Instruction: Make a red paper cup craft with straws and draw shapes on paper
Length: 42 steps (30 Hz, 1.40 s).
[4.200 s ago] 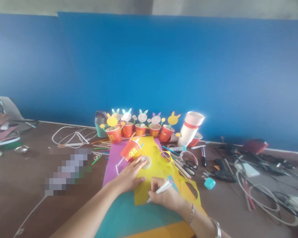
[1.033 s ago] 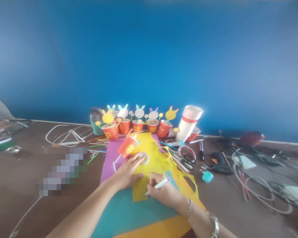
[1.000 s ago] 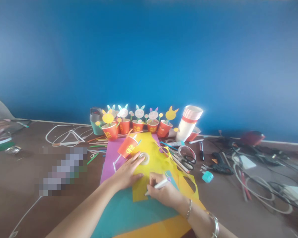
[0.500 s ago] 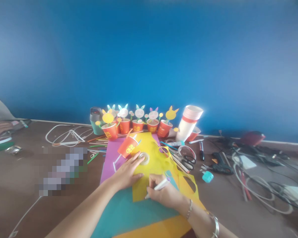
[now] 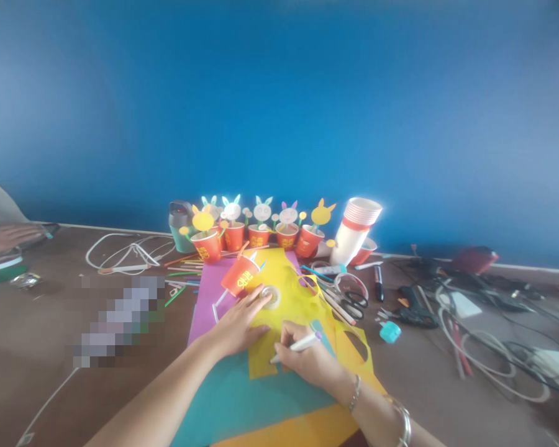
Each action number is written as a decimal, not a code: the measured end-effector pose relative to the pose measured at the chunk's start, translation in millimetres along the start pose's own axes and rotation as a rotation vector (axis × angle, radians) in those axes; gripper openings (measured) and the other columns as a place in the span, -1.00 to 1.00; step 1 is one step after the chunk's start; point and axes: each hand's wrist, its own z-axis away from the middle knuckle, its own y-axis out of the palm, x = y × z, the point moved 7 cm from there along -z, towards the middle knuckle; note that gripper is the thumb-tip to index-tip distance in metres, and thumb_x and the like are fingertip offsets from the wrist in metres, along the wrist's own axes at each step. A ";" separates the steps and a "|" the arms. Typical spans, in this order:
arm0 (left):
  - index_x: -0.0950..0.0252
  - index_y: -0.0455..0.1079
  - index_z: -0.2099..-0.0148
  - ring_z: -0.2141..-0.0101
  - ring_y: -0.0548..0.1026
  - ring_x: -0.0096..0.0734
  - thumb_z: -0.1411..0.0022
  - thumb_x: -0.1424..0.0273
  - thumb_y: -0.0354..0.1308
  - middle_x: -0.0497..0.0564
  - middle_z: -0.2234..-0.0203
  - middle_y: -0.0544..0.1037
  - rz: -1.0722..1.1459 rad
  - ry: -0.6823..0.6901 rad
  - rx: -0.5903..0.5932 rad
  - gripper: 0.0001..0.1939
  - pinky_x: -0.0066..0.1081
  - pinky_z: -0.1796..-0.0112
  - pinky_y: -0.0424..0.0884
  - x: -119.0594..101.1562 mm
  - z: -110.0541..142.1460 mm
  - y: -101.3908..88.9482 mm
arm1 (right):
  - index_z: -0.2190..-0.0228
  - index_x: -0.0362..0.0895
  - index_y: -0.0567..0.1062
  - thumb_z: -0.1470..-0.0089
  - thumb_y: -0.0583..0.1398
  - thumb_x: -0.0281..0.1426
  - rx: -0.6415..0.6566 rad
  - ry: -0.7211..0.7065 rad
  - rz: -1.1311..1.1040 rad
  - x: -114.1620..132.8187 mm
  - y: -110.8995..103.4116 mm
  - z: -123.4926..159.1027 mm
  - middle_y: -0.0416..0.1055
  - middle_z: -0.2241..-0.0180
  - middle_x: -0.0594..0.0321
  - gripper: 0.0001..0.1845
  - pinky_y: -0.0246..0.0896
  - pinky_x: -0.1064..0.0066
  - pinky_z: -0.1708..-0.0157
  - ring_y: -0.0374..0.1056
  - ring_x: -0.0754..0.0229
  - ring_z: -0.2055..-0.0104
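My right hand [image 5: 305, 357] grips a white marker pen [image 5: 300, 343] with a purple end, its tip at the lower part of a yellow paper sheet [image 5: 261, 366]. Fingers outstretched, my left hand [image 5: 242, 323] lies flat on the same sheet. Its fingertips touch a roll of clear tape [image 5: 271, 297]. Just beyond them a red paper cup [image 5: 240, 275] lies tilted, with straws sticking out. Under the yellow sheet are teal paper [image 5: 233, 397], purple paper [image 5: 209, 279] and orange paper [image 5: 284, 428]. Holes are cut in the yellow sheets on the right.
Red cups with paper animal heads [image 5: 262, 214] line the wall, beside a stack of white cups [image 5: 354, 230]. Scissors [image 5: 354, 304], a glue gun [image 5: 412, 307] and tangled cables [image 5: 484, 366] lie right. At far left, another person's hand [image 5: 13, 236] rests near a cable.
My right hand has shifted slightly up, and the pen now leans lower, its tip a little higher on the yellow sheet. My left hand has stayed in place.
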 end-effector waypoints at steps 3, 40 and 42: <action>0.13 -0.09 -0.35 -0.30 -0.05 -0.15 -0.25 0.26 0.07 0.04 -0.34 -0.09 -0.007 -0.002 0.000 -0.31 -0.11 -0.22 0.02 0.8 0.0 0.2 | 0.61 -0.07 0.15 0.04 0.12 -0.45 -0.012 -0.013 0.035 0.9 -0.2 0.8 0.23 0.67 0.44 -0.77 0.07 0.53 0.60 0.22 0.34 0.60; 0.18 -0.08 -0.35 -0.29 -0.05 -0.12 -0.27 0.12 0.02 0.07 -0.35 -0.11 0.000 0.029 0.008 -0.31 -0.12 -0.22 0.03 0.6 -0.6 0.4 | 0.64 -0.09 0.17 0.13 0.15 -0.51 0.065 0.018 0.014 1.1 3.2 0.0 0.20 0.68 0.46 -0.77 -0.03 0.55 0.62 0.09 0.39 0.62; 0.18 -0.08 -0.35 -0.29 -0.04 -0.11 -0.27 0.13 0.03 0.08 -0.35 -0.11 0.004 0.026 0.011 -0.31 -0.12 -0.22 0.04 -0.1 -0.5 0.1 | 0.63 -0.09 0.19 0.11 0.14 -0.50 0.086 0.039 -0.012 1.3 3.7 0.2 0.24 0.69 0.45 -0.79 -0.01 0.56 0.62 0.12 0.38 0.63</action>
